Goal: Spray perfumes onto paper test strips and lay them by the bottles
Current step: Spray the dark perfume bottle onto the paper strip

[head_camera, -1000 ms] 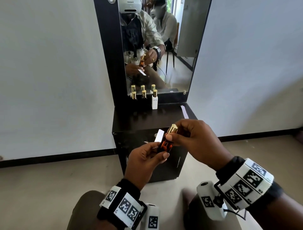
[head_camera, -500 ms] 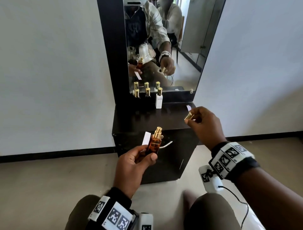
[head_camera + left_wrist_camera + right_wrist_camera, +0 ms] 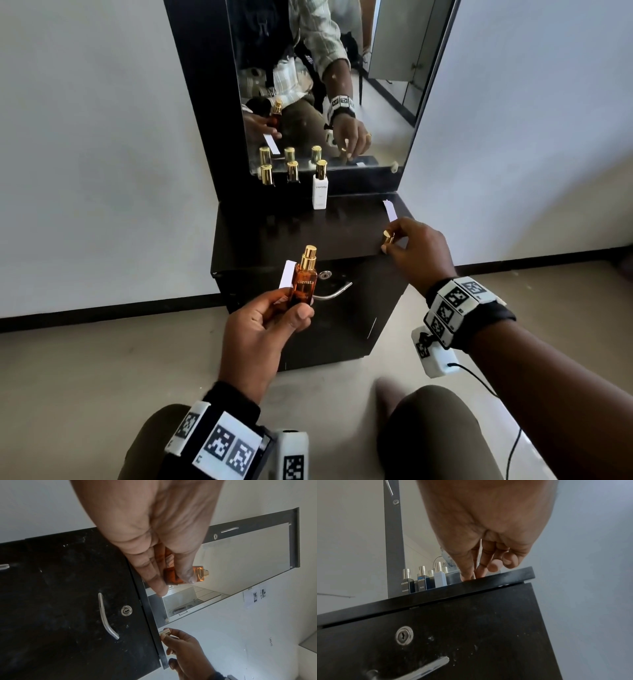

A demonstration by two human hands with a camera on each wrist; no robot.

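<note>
One gold cap (image 3: 388,237), now off the amber bottle (image 3: 303,282), is being pinched by the right hand (image 3: 416,255) at centre-right, while the left hand (image 3: 263,330) is gripping bottle and strip (image 3: 287,274) at frame centre, ready for spraying

Left hand (image 3: 263,329) grips amber bottle (image 3: 303,284), strip (image 3: 287,274); right hand (image 3: 419,253) pinches gold cap (image 3: 388,237).

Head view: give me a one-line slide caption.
Left hand holds uncapped amber bottle with test strip; right hand sets gold cap on cabinet top.
</note>
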